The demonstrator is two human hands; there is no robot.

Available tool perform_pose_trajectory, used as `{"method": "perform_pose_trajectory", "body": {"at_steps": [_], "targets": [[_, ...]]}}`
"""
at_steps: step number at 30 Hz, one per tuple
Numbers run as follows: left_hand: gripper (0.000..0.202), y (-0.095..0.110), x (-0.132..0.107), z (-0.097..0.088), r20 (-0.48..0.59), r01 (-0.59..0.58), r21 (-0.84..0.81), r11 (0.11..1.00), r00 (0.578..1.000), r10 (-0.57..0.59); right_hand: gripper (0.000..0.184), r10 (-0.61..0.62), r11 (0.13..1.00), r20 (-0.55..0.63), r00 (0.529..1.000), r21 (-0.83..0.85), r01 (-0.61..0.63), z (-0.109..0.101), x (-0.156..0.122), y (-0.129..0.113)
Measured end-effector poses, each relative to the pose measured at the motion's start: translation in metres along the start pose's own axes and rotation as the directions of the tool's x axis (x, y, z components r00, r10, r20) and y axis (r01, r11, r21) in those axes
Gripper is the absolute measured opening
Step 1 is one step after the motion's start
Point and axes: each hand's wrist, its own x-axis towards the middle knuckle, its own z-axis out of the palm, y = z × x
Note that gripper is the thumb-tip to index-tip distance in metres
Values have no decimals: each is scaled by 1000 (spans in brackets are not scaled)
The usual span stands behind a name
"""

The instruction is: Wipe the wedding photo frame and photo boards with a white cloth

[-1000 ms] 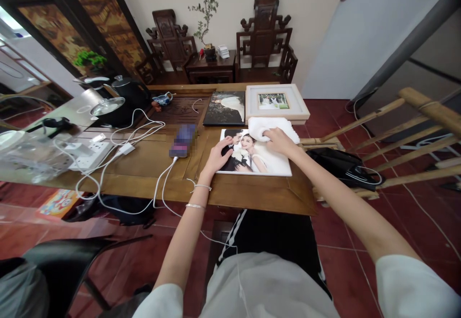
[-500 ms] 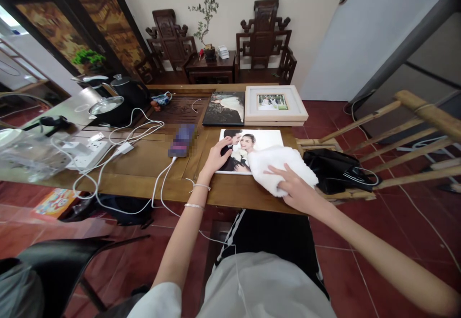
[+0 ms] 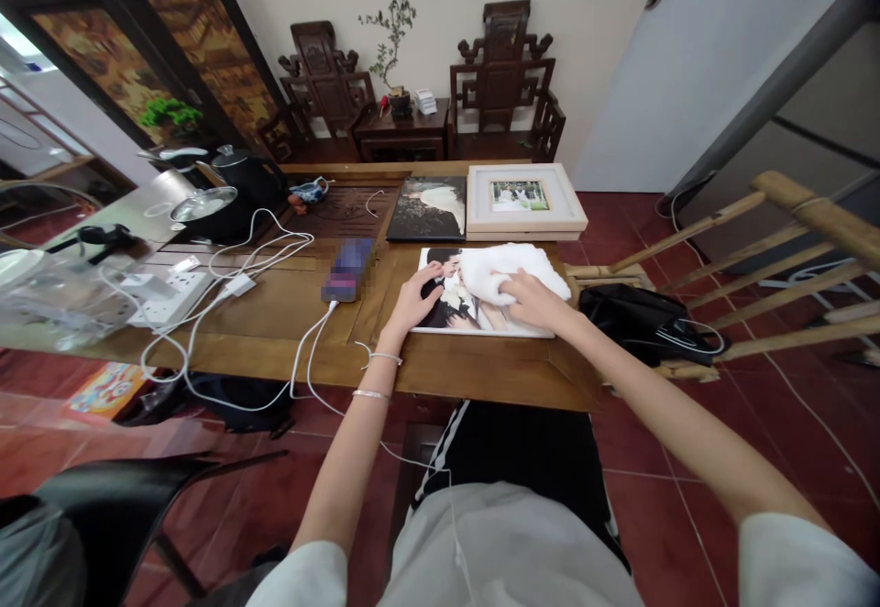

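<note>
A photo panel (image 3: 457, 304) with a picture of a couple lies flat near the front edge of the wooden table (image 3: 440, 364). My left hand (image 3: 413, 300) rests on the panel's left side with its fingers spread. Across the upper right of the panel lies a fluffy white cloth (image 3: 522, 268), bunched under my right hand (image 3: 533, 303). The fingers of that hand press into the cloth and grip it. Part of the picture is hidden beneath the cloth.
Behind the panel lie a dark photo panel (image 3: 426, 208) and a pale framed photo (image 3: 526, 202). Left of it are a phone (image 3: 347, 270) on a cable, a power strip (image 3: 171, 300) and a kettle (image 3: 244, 171). A bamboo chair (image 3: 729, 268) holding a black bag (image 3: 639, 323) stands right.
My right hand has moved the white cloth up and leftward, from the panel's lower right corner and table edge onto its upper right. My left hand has stayed in place.
</note>
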Motion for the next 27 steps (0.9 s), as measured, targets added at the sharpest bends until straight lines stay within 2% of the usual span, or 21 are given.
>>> {"method": "perform_pose_trajectory", "body": {"at_steps": [5,9,13,19,22,24,27], "targets": [[34,-3,0,1,2,13,1,1000,1000,-13,26,50,999,-27,998,1,-50,-1,48,13],[35,-6,0,2,3,13,-8,1000,1000,-13,25,84,996,-63,994,39,-82,-1,56,10],[34,-5,0,2,0,8,-3,1000,1000,-8,30,52,998,-68,996,23,-51,7,32,-5],[35,-3,0,2,-1,-4,12,1000,1000,4,48,-89,993,-27,996,77,91,22,-44,-44],[35,-3,1,2,1,-3,13,1000,1000,3,45,-168,978,2,986,130,166,19,-72,-61],[34,-2,1,2,-2,-8,13,1000,1000,8,43,-180,975,40,983,142,172,16,-78,-66],[33,-1,1,2,-18,-13,15,1000,1000,13,45,-151,980,62,987,140,141,12,-69,-63]]}}
